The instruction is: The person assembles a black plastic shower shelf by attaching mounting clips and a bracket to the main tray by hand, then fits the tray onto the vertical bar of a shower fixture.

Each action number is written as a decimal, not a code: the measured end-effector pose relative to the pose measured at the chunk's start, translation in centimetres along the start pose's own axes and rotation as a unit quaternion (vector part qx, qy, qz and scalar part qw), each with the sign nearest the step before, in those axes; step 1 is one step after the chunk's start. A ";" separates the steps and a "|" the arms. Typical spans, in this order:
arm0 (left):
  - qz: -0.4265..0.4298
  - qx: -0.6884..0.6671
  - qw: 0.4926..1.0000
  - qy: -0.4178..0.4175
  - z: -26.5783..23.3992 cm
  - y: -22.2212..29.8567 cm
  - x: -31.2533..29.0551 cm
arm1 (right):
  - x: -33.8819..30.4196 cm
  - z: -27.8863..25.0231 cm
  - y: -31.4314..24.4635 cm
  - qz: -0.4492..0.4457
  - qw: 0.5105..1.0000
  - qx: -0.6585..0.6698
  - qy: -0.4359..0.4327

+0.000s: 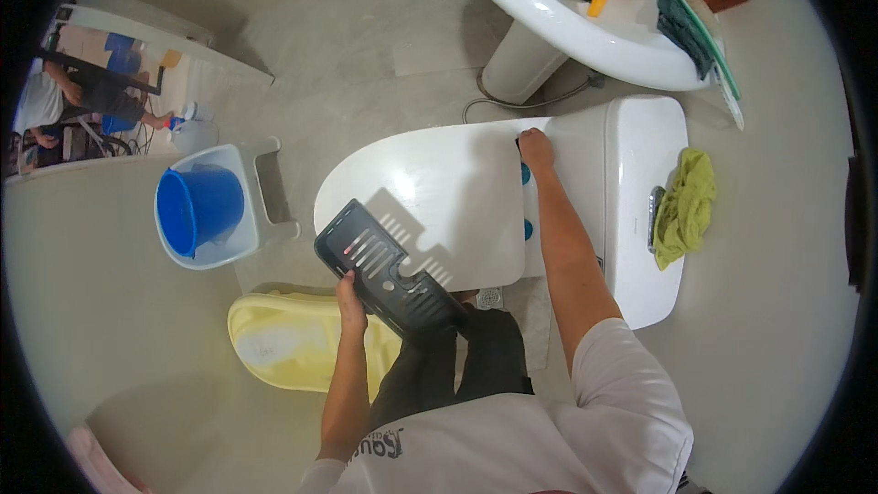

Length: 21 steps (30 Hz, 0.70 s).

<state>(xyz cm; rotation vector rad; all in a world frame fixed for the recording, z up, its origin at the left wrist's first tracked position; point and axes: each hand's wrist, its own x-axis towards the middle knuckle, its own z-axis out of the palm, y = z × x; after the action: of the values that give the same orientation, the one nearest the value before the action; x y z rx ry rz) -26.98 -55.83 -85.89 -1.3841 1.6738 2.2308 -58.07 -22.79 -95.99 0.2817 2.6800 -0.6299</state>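
Note:
My left hand (351, 305) grips the near edge of a dark grey slotted plastic tray (373, 276), with a notch in one side. The tray hangs tilted over the near part of the white toilet lid (421, 169), which is down. At the far end of the lid's hinge edge, my right hand (537, 150) is closed, fingers curled downward. A small dark bit shows beside its fingers, too little to name. Two blue round pieces (528, 230) sit along the hinge edge, one close to my right wrist.
Right of the lid stands the toilet tank (645, 220) with a green cloth (686, 210) on it. A white sink (622, 55) is at the far right. A blue bucket (197, 210) rests on a white stool (251, 233); a yellow tub (283, 338) lies near left. Beyond, a seated person (82, 96) shows.

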 end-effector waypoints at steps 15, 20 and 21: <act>0.041 -0.002 0.999 0.029 4.7 3.5 0.2 | 7.3 0.5 -1.9 -0.067 0.846 -0.502 -0.166; 0.024 -0.035 0.998 0.035 3.6 2.4 0.9 | 4.5 1.2 0.4 -0.110 0.863 -0.478 -0.116; 0.027 -0.031 0.998 0.039 3.6 2.4 0.9 | 4.4 1.4 0.8 -0.113 0.882 -0.453 -0.071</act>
<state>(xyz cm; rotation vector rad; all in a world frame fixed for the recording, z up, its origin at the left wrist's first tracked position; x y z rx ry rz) -30.97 -54.47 -84.53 -1.4753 1.7006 2.3045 -61.40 -22.26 -99.22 -0.3247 2.5515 0.5594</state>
